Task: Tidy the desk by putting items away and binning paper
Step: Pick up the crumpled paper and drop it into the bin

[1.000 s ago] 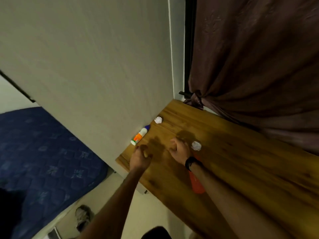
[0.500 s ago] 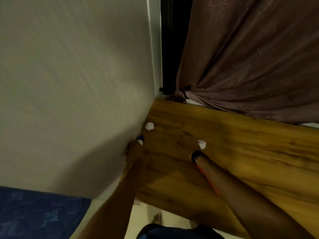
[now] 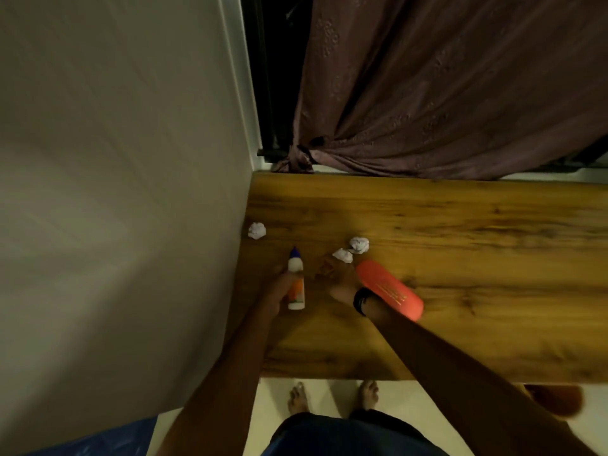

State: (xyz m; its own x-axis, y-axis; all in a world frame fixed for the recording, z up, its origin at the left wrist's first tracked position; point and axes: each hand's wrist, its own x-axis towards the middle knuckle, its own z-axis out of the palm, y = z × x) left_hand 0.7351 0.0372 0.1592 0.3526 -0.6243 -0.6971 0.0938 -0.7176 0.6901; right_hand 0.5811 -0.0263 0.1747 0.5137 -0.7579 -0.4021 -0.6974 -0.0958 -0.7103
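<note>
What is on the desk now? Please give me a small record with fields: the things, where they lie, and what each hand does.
surface: wooden desk, set against the wall on its left side
left hand: closed around glue bottle, blue cap pointing away from the person
right hand: fingers over the desk beside the nearest paper ball; grip unclear
paper balls: three; one near the wall, two close together
orange case: lying flat by the right wrist
behind desk: curtain
</note>
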